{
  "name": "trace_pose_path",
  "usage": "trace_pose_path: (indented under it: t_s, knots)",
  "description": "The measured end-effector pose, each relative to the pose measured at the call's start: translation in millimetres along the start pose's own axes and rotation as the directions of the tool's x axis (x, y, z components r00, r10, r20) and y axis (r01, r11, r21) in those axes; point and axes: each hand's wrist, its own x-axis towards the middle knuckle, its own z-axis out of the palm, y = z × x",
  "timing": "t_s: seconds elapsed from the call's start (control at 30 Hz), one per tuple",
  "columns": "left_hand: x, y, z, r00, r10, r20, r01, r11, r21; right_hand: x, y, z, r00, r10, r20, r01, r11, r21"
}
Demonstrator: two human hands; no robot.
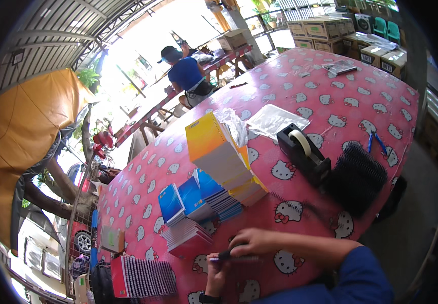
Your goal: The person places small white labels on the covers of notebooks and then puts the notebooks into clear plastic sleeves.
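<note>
Low in the head view, my left hand (216, 276) is closed on a thin, flat piece (244, 260) seen nearly edge-on, which looks like a notebook. My right hand (253, 242) curls over its upper edge, fingers closed around a small dark thing too blurred to name. Beyond my hands rise a tall stack of yellow-orange notebooks (207, 133) and shorter stacks of blue notebooks (172, 202). A pink-edged stack (186, 239) lies nearer. Left of my left hand stands a row of red spiral notebooks (148, 278). One loose dark coil (287, 201) rests right of the yellow stack.
A black tape dispenser (307, 157), a pile of black binding coils (358, 175) and blue-handled pliers (377, 143) occupy the right side of the pink table (325, 116). Clear plastic sleeves (278, 121) lie farther back. Another person (188, 76) sits beyond, near cardboard boxes (323, 29).
</note>
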Motion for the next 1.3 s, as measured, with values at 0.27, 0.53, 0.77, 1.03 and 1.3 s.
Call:
trace_pose_path:
  t_s: [0.27,0.53,0.77,1.03,1.3]
  knots:
    - [15,43,13,0.987,0.16,-0.012,-0.149,0.939,0.309,-1,-51,10,0.899,-0.363,-0.246,0.211,0.85,-0.482]
    - [10,77,26,0.928,0.185,-0.323,-0.189,0.982,0.02,20,-63,28,0.844,-0.44,-0.308,0.286,0.853,-0.436]
    - [4,85,-1,0.865,0.283,-0.413,-0.257,0.959,0.12,39,-90,37,0.815,-0.448,-0.367,0.336,0.882,-0.331]
    - [-1,99,8,0.85,0.316,-0.422,-0.331,0.943,0.038,40,-103,42,0.766,-0.475,-0.434,0.365,0.876,-0.314]
    - [4,91,10,0.835,0.338,-0.434,-0.32,0.94,0.116,35,-96,40,0.843,-0.378,-0.382,0.308,0.923,-0.233]
